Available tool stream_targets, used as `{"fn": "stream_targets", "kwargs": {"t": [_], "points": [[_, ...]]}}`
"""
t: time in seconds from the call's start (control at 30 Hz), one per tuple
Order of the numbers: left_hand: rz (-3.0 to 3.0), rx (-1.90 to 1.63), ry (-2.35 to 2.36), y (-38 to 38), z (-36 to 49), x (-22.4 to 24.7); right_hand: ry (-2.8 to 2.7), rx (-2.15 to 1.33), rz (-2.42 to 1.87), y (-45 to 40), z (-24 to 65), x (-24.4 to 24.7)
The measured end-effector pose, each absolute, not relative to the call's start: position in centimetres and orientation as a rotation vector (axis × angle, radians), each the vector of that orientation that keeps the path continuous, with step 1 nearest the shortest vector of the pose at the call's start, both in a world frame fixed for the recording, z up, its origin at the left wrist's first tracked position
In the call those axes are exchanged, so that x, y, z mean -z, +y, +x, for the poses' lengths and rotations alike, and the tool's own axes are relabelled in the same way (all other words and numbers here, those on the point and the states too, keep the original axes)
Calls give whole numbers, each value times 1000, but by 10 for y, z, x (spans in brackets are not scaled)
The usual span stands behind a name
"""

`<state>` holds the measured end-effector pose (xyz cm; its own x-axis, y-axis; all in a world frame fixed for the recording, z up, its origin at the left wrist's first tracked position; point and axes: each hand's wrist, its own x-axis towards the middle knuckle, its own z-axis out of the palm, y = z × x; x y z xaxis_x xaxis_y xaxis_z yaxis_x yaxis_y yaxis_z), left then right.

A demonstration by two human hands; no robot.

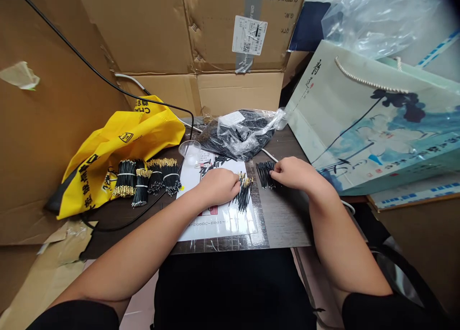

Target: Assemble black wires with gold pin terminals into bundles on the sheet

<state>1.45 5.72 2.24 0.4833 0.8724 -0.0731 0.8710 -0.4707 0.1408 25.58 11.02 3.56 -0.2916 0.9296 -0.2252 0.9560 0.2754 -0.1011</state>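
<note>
My left hand (223, 185) is closed, its curled fingertips at the upper end of a loose bunch of short black wires with gold terminals (245, 195) above the printed sheet (215, 230). Its thumb and fingertips are partly hidden. To the right, my right hand (293, 172) pinches at the edge of a row of short black wires (265, 174) on the dark tabletop. Small black tube-like pieces (212, 164) lie scattered at the top of the sheet. At the left stand tied bundles of black gold-ended wires, among them one bundle (126, 174).
A clear plastic bag of black items (244, 133) lies at the back. On the left is a yellow bag (122, 138) with a black cable (154, 100) crossing it. A paper gift bag (373, 114) leans at right. Cardboard (151, 28) walls the back.
</note>
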Motion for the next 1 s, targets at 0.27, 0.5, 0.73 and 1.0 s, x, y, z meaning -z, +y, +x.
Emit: {"fn": "stream_targets", "kwargs": {"t": [0.27,0.5,0.73,1.0], "points": [[2710,130,1581,54,15,-26,2477,295,1945,107,247,-37],[2761,131,1554,53,15,-23,2860,366,1803,99,225,-23],[2786,108,1556,47,18,-23,3213,407,1441,94,205,-7],[2646,88,1785,55,5,-35,3227,377,1407,94,206,-5]]}}
